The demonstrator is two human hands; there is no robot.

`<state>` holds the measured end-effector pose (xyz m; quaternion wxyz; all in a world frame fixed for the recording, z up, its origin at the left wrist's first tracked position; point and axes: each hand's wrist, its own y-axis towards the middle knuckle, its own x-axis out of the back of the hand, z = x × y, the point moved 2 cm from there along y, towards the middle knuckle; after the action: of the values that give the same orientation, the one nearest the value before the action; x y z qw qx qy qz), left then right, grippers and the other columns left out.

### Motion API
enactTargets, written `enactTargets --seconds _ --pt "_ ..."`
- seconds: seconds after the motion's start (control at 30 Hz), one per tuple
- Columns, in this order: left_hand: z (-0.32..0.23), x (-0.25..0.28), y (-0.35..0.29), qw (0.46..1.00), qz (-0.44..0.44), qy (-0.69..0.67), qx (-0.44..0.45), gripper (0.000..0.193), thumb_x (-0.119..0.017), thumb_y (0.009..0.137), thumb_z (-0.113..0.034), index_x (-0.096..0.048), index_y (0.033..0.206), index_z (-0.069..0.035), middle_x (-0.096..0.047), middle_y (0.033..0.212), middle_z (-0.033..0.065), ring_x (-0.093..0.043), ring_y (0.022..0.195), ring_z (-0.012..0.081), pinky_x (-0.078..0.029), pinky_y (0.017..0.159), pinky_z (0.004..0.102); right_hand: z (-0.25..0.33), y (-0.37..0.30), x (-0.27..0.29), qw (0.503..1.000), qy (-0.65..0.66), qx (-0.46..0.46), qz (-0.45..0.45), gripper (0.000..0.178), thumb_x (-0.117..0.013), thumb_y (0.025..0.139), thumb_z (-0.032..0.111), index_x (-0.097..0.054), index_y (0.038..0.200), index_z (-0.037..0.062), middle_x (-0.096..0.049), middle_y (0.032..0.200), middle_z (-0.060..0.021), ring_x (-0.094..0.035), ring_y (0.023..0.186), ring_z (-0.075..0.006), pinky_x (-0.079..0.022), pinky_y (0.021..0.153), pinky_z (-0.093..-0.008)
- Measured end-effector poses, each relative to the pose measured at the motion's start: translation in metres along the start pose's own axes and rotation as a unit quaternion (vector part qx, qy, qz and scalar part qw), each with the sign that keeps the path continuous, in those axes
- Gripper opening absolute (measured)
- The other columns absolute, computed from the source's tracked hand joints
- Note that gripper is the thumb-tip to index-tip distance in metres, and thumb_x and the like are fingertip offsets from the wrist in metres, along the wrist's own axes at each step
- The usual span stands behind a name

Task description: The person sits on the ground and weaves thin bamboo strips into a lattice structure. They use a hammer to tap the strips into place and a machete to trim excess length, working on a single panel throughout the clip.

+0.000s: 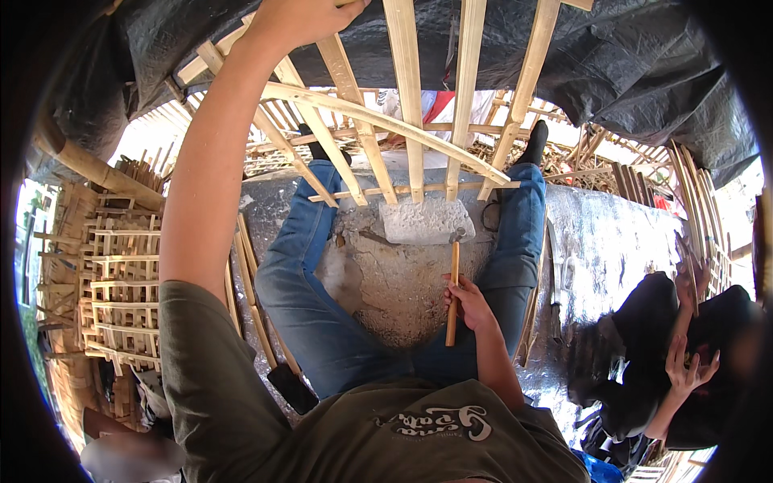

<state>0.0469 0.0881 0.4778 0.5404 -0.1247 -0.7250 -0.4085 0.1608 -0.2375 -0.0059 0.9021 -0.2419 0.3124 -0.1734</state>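
Observation:
A frame of split bamboo slats stands up in front of me, with a thin crosspiece along its lower end and a slanting strip across its middle. My left hand is raised to the upper part of the frame, its fingers curled about it; the picture's top edge cuts some of them off. Between my knees, my right hand is closed round the wooden handle of a hammer. The hammer's head is up, beside a pale stone block just under the crosspiece.
Stacked bamboo lattices stand at the left. Loose bamboo strips and a dark flat object lie by my left leg. Another person's hand shows at the right. Black plastic sheeting hangs overhead.

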Motion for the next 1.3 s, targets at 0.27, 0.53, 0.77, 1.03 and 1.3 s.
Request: enactTargets --seconds 0.27,0.53,0.77,1.03,1.3 --pt "0.0 0.002 0.0 0.999 0.029 -0.005 0.021 0.025 -0.067 0.095 -0.021 -0.072 0.087 0.002 -0.07 0.076 0.0168 -0.068 0.067 0.0241 -0.062 0.073 0.0387 0.001 -0.001 -0.001 1.0 0.002 0.002 -0.003 0.029 -0.058 0.103 0.017 -0.055 0.13 0.0055 -0.053 0.085 -0.0033 -0.053 0.074 -0.0138 -0.048 0.067 -0.0298" --pt "-0.001 0.003 -0.002 1.0 0.015 0.02 0.004 0.026 -0.066 0.095 -0.022 -0.072 0.086 0.002 -0.07 0.076 0.0167 -0.067 0.066 0.0239 -0.06 0.066 0.0376 -0.002 0.002 0.003 1.0 -0.001 0.011 0.004 0.031 -0.059 0.103 0.018 -0.054 0.131 0.007 -0.053 0.085 -0.0032 -0.054 0.074 -0.0143 -0.048 0.068 -0.0304" --pt "0.003 0.001 -0.002 0.999 -0.012 0.045 -0.022 0.025 -0.067 0.093 -0.021 -0.072 0.083 0.001 -0.07 0.073 0.0161 -0.066 0.064 0.0242 -0.059 0.064 0.0366 -0.002 0.001 0.001 1.0 -0.002 0.005 0.006 0.032 -0.058 0.103 0.018 -0.053 0.132 0.0067 -0.052 0.086 -0.0032 -0.054 0.075 -0.0145 -0.049 0.068 -0.0309" --pt "0.0 -0.001 0.001 0.998 -0.006 0.053 -0.044 0.023 -0.067 0.093 -0.018 -0.072 0.082 0.001 -0.069 0.071 0.0156 -0.066 0.061 0.0235 -0.058 0.065 0.0368 -0.001 0.0 0.002 1.0 -0.002 0.004 0.0 0.032 -0.058 0.103 0.017 -0.053 0.133 0.0067 -0.053 0.087 -0.0032 -0.054 0.076 -0.0142 -0.049 0.068 -0.0312" --pt "-0.007 0.002 -0.001 0.999 0.033 0.023 0.009 0.025 -0.066 0.094 -0.02 -0.071 0.081 0.001 -0.067 0.068 0.0132 -0.062 0.058 0.0197 -0.056 0.057 0.0334 0.0 -0.001 0.001 1.0 0.009 0.004 0.005 0.034 -0.06 0.102 0.019 -0.053 0.133 0.0069 -0.054 0.086 -0.0032 -0.055 0.075 -0.0142 -0.049 0.067 -0.0306"
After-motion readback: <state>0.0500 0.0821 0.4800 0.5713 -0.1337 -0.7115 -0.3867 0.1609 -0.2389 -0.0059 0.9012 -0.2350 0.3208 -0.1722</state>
